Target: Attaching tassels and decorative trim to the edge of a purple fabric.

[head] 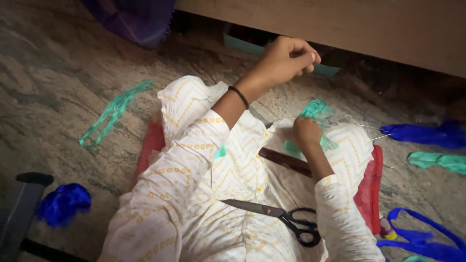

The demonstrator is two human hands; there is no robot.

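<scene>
Blue thread bundle (63, 203) and green strip (114, 112) are lying on floor at left. Left hand (287, 59) is raised, fingers pinched together, prob. on a thin thread, can't tell. Scissors (284, 218) are resting on lap. Right hand (307, 132) is gripping green thread bundle (314, 110) w/ closed fingers above knee.

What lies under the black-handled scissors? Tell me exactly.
The scissors rest on the person's lap, on white clothing patterned in yellow. A red mat shows at the edges beside the legs. Whatever lies beneath the fabric is covered.
</scene>
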